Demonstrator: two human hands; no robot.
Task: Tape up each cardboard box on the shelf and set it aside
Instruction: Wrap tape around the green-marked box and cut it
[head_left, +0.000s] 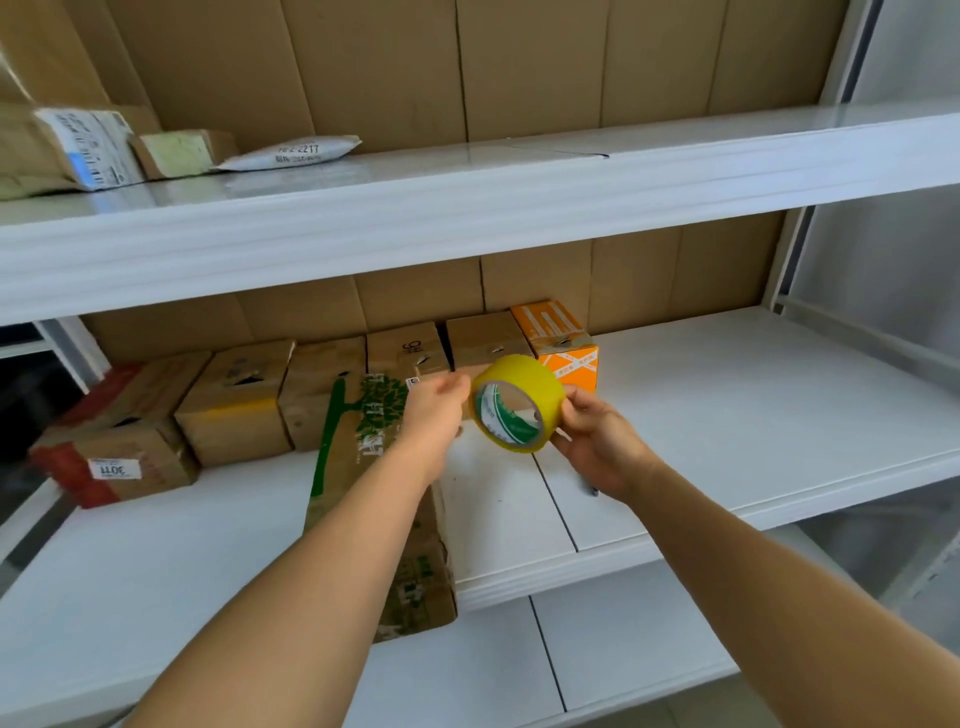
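Over the middle shelf (753, 395) of a white metal rack, both bare arms reach forward and meet at a roll of yellow packing tape (517, 402) held up in the air. Seen from the head camera, the right hand (602, 441) grips the roll from its right side, fingers (574, 402) curled round the outer band and thumb at the lower edge. The left hand (434, 413) is at the roll's left edge, its fingertips pinched together against the tape there; whether they have hold of the loose end I cannot tell. Directly under the left forearm lies a long cardboard box with a green tree print (363, 441), running from the back of the shelf toward the front edge. Behind it a row of small brown cardboard boxes (236, 402) stands against the cardboard backing, ending on the right in an orange and white box (563, 338) just behind the roll. On the upper shelf (467, 208), at far left, sit labelled parcels (85, 145) and a white padded mailer (293, 153).
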